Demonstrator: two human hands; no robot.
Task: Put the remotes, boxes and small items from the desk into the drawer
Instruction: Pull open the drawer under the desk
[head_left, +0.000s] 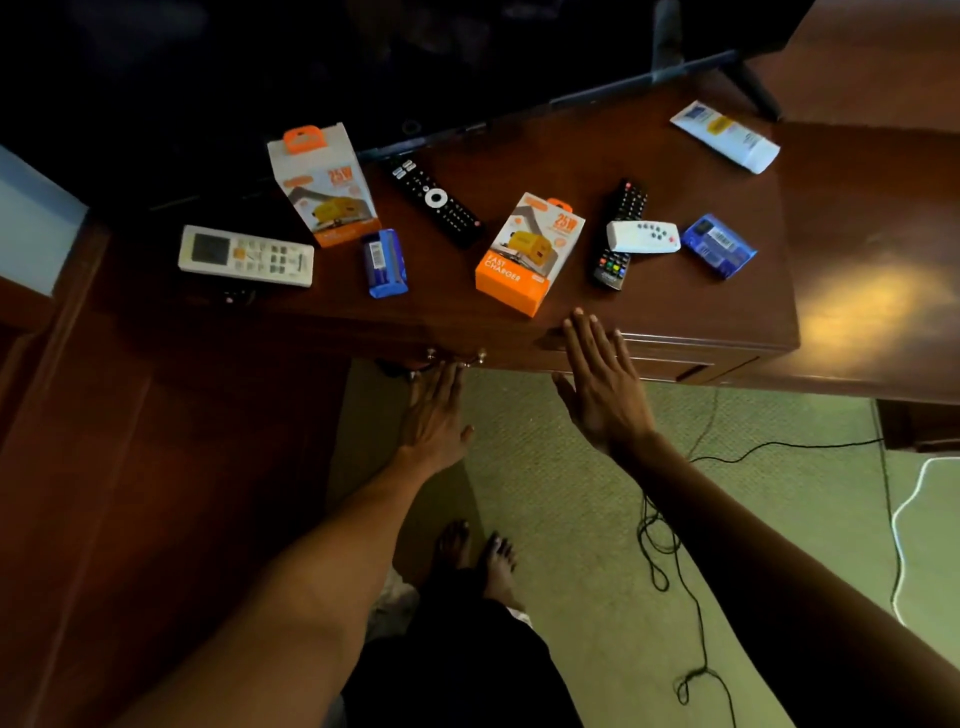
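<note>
The left hand (434, 415) reaches under the surface (675, 306) edge, its grip at the drawer handle (457, 358), though whether the fingers close on it cannot be told. The right hand (602, 389) hovers flat, grip apart and empty, just short of the orange charger box (527, 254). Remotes and boxes lie beyond both hands.
</note>
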